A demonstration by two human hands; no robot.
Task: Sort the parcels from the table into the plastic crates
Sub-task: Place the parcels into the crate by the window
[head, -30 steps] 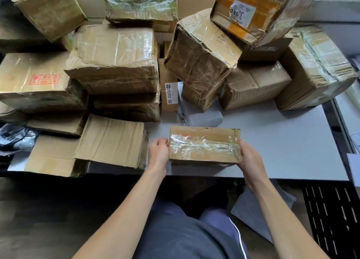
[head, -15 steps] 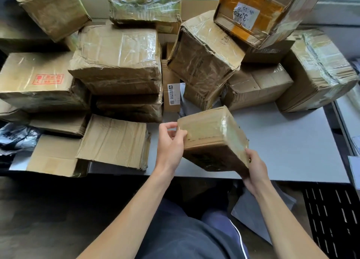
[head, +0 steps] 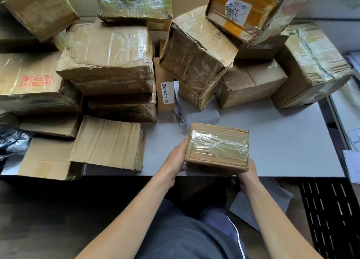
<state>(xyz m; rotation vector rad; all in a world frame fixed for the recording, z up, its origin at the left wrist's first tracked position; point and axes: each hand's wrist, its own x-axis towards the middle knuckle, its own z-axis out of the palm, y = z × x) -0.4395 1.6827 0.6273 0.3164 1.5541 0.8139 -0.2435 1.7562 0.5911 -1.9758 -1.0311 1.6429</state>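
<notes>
Parcel, small and brown, wrapped in shiny clear tape (head: 217,149), is held just above the near edge of a grey table (head: 282,141), in front of the person standing there. Its long side runs left to right across the body, so one end meets each hand.

The left hand (head: 175,161) clasps the left end, thumb up along the side and fingers tucked underneath. The right hand (head: 247,173) cups the near right corner from below. Its fingers are hidden by the box, though it clearly bears some of the weight. Neither hand holds anything else.

At the far side of the table stands a tall, untidy pile of bigger taped boxes (head: 109,58), some tilted on one another. A grey plastic mailing bag (head: 194,116) lies on the table between the pile and the held parcel.

Below the table's near right corner sits a black slotted surface (head: 331,210), probably the wall or lid of a crate. If so, the parcel must travel right and down, and the right hand is nearer to it.
</notes>
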